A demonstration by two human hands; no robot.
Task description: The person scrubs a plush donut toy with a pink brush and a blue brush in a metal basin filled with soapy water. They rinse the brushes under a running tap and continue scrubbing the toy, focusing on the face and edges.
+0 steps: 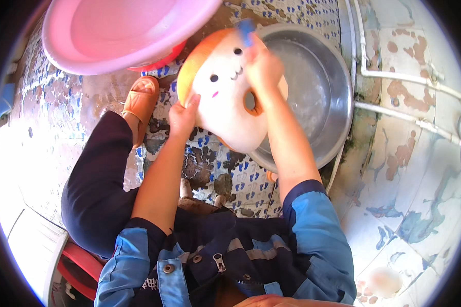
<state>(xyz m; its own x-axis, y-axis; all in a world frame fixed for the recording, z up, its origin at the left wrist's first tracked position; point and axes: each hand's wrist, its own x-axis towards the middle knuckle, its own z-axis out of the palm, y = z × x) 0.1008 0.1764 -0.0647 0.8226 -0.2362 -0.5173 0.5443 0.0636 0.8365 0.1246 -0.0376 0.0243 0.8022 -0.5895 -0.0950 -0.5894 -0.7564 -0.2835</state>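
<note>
Head view: both hands (pixel 183 116) (pixel 264 69) grip plush toy (pixel 225 102).

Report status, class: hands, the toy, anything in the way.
Left hand grips plush toy at its lower edge. Right hand presses a blue brush on its top. Toy held over metal basin. Pink tub alongside, not blocking.

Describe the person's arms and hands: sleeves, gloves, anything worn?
Both forearms are bare, with blue denim-like sleeves pushed up near the elbows, edged by darker navy cuffs. The left hand and right hand wear no gloves; no rings or watch are visible.
</note>
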